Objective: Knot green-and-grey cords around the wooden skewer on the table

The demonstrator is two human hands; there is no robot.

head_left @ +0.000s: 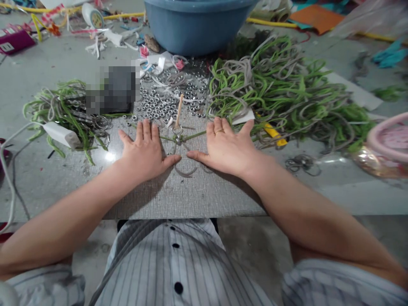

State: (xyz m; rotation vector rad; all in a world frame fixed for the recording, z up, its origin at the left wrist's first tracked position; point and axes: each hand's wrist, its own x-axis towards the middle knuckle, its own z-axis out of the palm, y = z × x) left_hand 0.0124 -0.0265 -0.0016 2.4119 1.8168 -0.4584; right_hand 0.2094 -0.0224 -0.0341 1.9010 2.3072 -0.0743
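My left hand (pixel 143 148) lies flat on the grey table (pixel 191 195), palm down with the thumb stretched inward. Opposite it, my right hand (pixel 229 146) is also flat, fingers spread. Between them sits a piece of cord (pixel 194 135) with green strands running out under both hands and grey ends toward me. At its middle are small metal nuts (pixel 178 138). A metal ring (pixel 177 129) is just beyond, by the foot of a thin wooden stick (pixel 179 109). Many loose nuts (pixel 153 104) are scattered past my fingertips.
A large heap of green and grey cords (pixel 280 89) lies at right, a smaller bundle (pixel 72 110) at left beside a white charger (pixel 62 134). A blue basin (pixel 200 25) stands behind the nuts. A yellow-handled tool (pixel 276 135) and a pink round-rimmed item (pixel 387 136) are at right.
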